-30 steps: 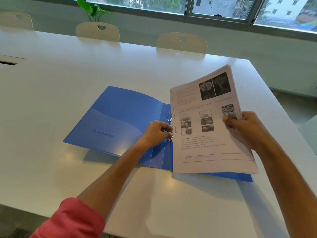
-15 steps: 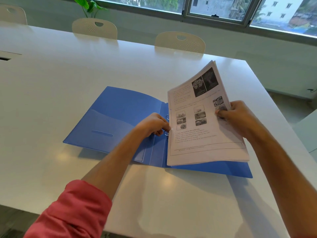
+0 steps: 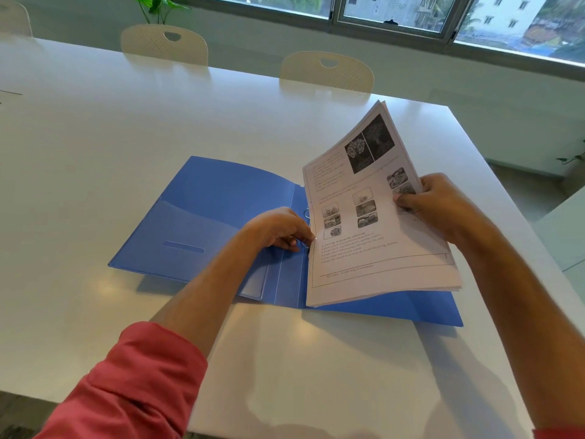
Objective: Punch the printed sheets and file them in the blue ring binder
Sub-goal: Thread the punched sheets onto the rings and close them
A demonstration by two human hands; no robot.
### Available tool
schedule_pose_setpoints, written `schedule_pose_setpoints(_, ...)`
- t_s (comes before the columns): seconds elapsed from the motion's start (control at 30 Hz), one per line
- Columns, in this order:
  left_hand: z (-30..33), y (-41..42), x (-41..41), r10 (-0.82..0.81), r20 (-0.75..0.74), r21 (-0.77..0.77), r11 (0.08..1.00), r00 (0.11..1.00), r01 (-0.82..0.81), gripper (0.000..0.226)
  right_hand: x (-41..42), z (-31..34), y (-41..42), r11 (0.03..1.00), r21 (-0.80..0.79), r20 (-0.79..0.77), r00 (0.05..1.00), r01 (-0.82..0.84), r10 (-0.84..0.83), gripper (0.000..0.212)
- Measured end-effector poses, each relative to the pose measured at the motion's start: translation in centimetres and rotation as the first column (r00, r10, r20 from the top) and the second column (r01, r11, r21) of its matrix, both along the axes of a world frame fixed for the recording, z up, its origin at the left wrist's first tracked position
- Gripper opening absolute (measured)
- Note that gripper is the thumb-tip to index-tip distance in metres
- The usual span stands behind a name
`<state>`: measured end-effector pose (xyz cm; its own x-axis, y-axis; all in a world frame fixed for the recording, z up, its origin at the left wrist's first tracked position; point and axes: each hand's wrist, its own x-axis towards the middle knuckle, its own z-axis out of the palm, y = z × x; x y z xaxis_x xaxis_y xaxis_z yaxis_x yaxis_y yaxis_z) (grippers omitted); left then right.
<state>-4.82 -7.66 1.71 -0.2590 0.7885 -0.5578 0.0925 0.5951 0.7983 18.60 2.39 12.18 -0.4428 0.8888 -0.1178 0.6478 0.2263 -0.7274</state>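
Right now the blue ring binder lies open on the white table, and at its spine my left hand has its fingers curled around the lower metal ring, pinching it, though I cannot tell whether the ring is parted. Just right of that spine, my right hand grips the printed sheets by their outer edge, tilted up above the binder's right cover; filing is the step in hand, I judge, and next the punched holes must meet both rings before the stack drops flat
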Motion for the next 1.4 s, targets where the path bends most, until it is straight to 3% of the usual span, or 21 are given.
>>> schedule_pose_setpoints(0.53, -0.7, 0.1, -0.7, -0.061, 0.145, 0.004, 0.998, 0.988, 0.061, 0.016, 0.1, 0.4, -0.8, 0.999, -0.028, 0.060, 0.998, 0.018, -0.016, 0.020)
schedule_pose_setpoints(0.67, -0.8, 0.2, -0.7, -0.097, 0.126, 0.009, 0.995, 0.987, 0.097, 0.020, 0.3, 0.4, -1.0, 1.000, -0.014, 0.043, 0.999, -0.001, 0.002, 0.002)
schedule_pose_setpoints(0.9, -0.7, 0.2, -0.7, -0.107, 0.189, 0.030, 0.994, 0.976, 0.103, 0.023, 0.6, -0.1, -0.8, 1.000, -0.005, 0.029, 0.999, 0.013, -0.013, 0.016)
schedule_pose_setpoints(1.23, -0.9, 0.3, -0.7, -0.105, 0.155, 0.016, 0.994, 0.982, 0.104, 0.027, 0.9, -0.2, -0.4, 1.000, 0.006, 0.041, 0.999, 0.021, -0.022, 0.015)
schedule_pose_setpoints(1.4, -0.9, 0.2, -0.7, -0.127, 0.217, 0.049, 0.992, 0.968, 0.119, 0.019, 1.0, -0.2, -0.4, 0.999, 0.037, 0.089, 0.996, 0.013, -0.016, 0.014)
